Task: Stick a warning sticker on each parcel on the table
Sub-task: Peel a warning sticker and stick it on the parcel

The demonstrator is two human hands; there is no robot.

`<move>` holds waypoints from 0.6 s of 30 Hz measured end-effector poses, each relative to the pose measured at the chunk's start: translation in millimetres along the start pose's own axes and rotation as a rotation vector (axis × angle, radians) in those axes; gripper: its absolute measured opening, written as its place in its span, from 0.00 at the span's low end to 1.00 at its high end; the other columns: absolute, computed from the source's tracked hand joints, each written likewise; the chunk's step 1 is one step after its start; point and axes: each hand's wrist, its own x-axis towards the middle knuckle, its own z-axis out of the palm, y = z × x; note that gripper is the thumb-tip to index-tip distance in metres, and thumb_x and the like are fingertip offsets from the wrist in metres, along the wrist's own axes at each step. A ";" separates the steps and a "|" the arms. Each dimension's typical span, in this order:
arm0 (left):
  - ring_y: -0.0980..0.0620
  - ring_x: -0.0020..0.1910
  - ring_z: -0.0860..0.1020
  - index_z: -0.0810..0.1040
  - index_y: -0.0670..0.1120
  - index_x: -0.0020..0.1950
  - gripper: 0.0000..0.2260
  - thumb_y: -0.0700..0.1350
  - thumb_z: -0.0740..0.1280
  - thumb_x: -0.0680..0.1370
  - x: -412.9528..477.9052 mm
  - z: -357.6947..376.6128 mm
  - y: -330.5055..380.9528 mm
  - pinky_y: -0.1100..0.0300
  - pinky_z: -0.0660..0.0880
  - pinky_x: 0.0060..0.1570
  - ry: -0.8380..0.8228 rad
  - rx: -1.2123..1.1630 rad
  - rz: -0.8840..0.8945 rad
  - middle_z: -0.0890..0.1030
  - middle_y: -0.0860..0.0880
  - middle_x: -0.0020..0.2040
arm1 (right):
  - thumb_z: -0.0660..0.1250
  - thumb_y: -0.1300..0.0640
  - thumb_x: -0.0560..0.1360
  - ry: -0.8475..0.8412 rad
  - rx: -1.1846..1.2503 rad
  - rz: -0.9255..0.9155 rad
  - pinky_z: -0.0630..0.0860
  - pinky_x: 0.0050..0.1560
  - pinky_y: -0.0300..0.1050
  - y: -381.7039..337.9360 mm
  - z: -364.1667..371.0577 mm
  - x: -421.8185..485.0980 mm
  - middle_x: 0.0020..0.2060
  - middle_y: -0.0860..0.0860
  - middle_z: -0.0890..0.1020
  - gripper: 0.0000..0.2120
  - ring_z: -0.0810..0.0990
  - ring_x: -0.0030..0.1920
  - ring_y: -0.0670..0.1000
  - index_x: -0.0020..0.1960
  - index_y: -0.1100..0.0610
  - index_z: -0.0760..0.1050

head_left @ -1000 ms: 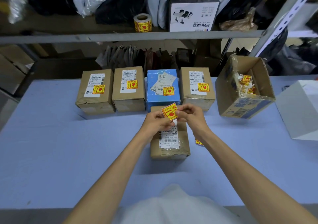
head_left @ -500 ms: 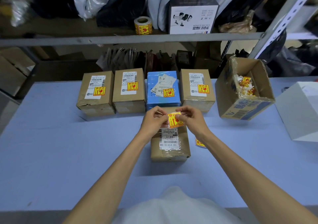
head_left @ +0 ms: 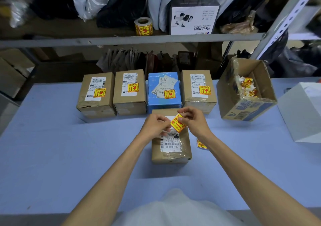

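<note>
so, from the head camera: both hands meet over the near brown parcel (head_left: 171, 154), which lies on the blue table (head_left: 52, 147) directly under the fingers, its white shipping label facing up; the left hand (head_left: 153, 126) and the right hand (head_left: 197, 121) have their fingers curled, each pinching the warning sticker (head_left: 177, 123) between thumb and fingertips, the left at its left corner, the right at its upper right edge; the sticker, yellow with red print, is turned cornerwise and sits above the far end of the parcel's label; whether it touches the label i cannot tell; a white slip shows just behind it between the fingers.

just beyond the fingertips four parcels stand side by side: a left brown parcel (head_left: 83, 104), a second brown parcel (head_left: 130, 104), a blue parcel (head_left: 163, 104) and a right brown parcel (head_left: 198, 102), each with a yellow sticker on top; beyond and to the right of the right fingers an open carton (head_left: 246, 109) holds crumpled scraps and stickers; loose stickers (head_left: 201, 145) lie on the table beside the right wrist; well beyond the fingers, on the shelf, stands a sticker roll (head_left: 143, 26).
</note>
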 end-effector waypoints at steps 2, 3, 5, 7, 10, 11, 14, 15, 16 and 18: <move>0.52 0.39 0.82 0.79 0.42 0.48 0.03 0.41 0.68 0.77 0.9 0.2 -0.3 0.60 0.81 0.38 0.001 -0.008 -0.008 0.83 0.44 0.43 | 0.68 0.68 0.74 -0.010 -0.022 -0.012 0.77 0.41 0.35 -0.1 -0.2 0.4 0.39 0.51 0.80 0.10 0.81 0.45 0.47 0.54 0.59 0.78; 0.52 0.39 0.82 0.79 0.42 0.48 0.03 0.41 0.68 0.77 1.0 0.2 -0.2 0.60 0.81 0.38 -0.007 0.004 -0.007 0.83 0.44 0.42 | 0.68 0.68 0.74 -0.014 -0.029 -0.016 0.77 0.41 0.35 0.0 -0.1 0.9 0.40 0.51 0.80 0.10 0.81 0.45 0.47 0.54 0.59 0.78; 0.53 0.37 0.82 0.79 0.43 0.46 0.02 0.39 0.67 0.77 0.8 0.7 0.1 0.61 0.81 0.37 -0.030 0.039 -0.004 0.83 0.44 0.41 | 0.68 0.68 0.74 -0.016 -0.039 -0.021 0.77 0.41 0.35 0.3 -0.1 1.8 0.41 0.51 0.80 0.10 0.80 0.46 0.46 0.54 0.59 0.78; 0.53 0.37 0.82 0.80 0.43 0.46 0.03 0.39 0.67 0.77 1.1 1.5 0.7 0.62 0.80 0.36 -0.041 0.063 -0.009 0.84 0.44 0.41 | 0.68 0.69 0.74 -0.007 -0.046 -0.020 0.76 0.41 0.35 1.0 -0.2 3.1 0.41 0.52 0.80 0.10 0.80 0.45 0.46 0.54 0.59 0.78; 0.50 0.39 0.82 0.80 0.42 0.44 0.04 0.39 0.67 0.76 2.2 1.6 1.7 0.56 0.81 0.42 -0.051 0.088 -0.013 0.84 0.42 0.42 | 0.68 0.69 0.74 0.007 -0.052 -0.020 0.76 0.41 0.35 2.6 -1.0 4.5 0.42 0.53 0.81 0.10 0.80 0.45 0.46 0.52 0.58 0.79; 0.49 0.40 0.82 0.80 0.43 0.43 0.04 0.39 0.67 0.77 2.2 1.5 2.0 0.55 0.81 0.43 -0.056 0.101 -0.012 0.84 0.41 0.42 | 0.68 0.70 0.74 0.007 -0.055 -0.022 0.76 0.41 0.35 3.0 -1.4 4.6 0.43 0.53 0.81 0.10 0.80 0.44 0.46 0.52 0.58 0.79; 0.50 0.41 0.83 0.80 0.44 0.42 0.05 0.41 0.67 0.77 1.5 1.5 2.8 0.54 0.81 0.44 -0.052 0.147 -0.011 0.84 0.42 0.42 | 0.68 0.70 0.74 0.004 -0.057 -0.022 0.76 0.41 0.35 3.7 -2.0 4.5 0.44 0.54 0.81 0.10 0.80 0.44 0.45 0.52 0.58 0.79; 0.50 0.41 0.83 0.79 0.44 0.42 0.04 0.42 0.67 0.77 1.2 1.5 2.8 0.53 0.81 0.45 -0.049 0.159 -0.011 0.85 0.43 0.42 | 0.68 0.70 0.74 0.003 -0.060 -0.023 0.76 0.41 0.35 3.7 -2.0 4.5 0.44 0.55 0.81 0.10 0.80 0.44 0.45 0.52 0.59 0.79; 0.51 0.40 0.83 0.79 0.44 0.42 0.04 0.42 0.67 0.77 1.3 1.6 2.8 0.53 0.82 0.45 -0.048 0.168 -0.007 0.85 0.43 0.42 | 0.68 0.70 0.74 0.002 -0.067 -0.024 0.76 0.42 0.35 3.8 -2.0 4.5 0.44 0.55 0.82 0.10 0.80 0.44 0.46 0.52 0.59 0.79; 0.51 0.39 0.83 0.80 0.44 0.42 0.04 0.41 0.67 0.76 1.7 1.5 2.3 0.55 0.82 0.42 -0.043 0.181 0.004 0.85 0.42 0.42 | 0.68 0.70 0.74 0.003 -0.078 -0.027 0.77 0.42 0.35 3.8 -1.9 4.6 0.44 0.56 0.82 0.10 0.80 0.45 0.46 0.52 0.59 0.79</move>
